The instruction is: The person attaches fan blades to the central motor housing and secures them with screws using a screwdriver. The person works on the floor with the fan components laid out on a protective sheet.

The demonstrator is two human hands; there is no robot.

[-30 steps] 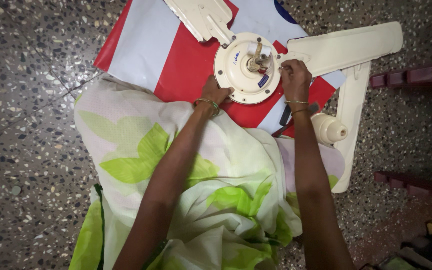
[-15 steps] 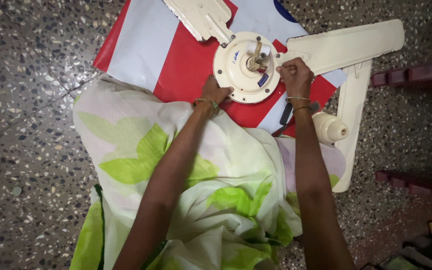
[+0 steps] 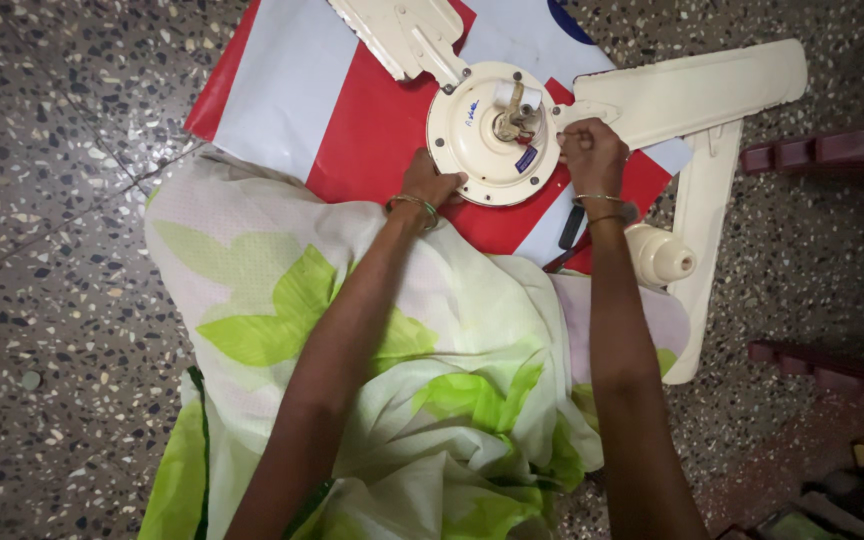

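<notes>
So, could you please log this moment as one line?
left hand: on fan motor rim | right hand: closed at blade bracket | under: red-white sheet

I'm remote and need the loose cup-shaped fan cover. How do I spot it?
Start at the round cream fan motor on the red and white sheet. Go past the right hand towards the person. The small cream dome-shaped cover lies there on a flat blade, the only rounded loose piece.

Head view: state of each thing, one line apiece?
Fan motor: lying flat on the red and white sheet, shaft up, blades attached.
Loose blade: detached, on the floor.
Cream cup: off the fan, on its side.
Left hand: on the motor's rim.
Right hand: closed at the blade bracket.
</notes>
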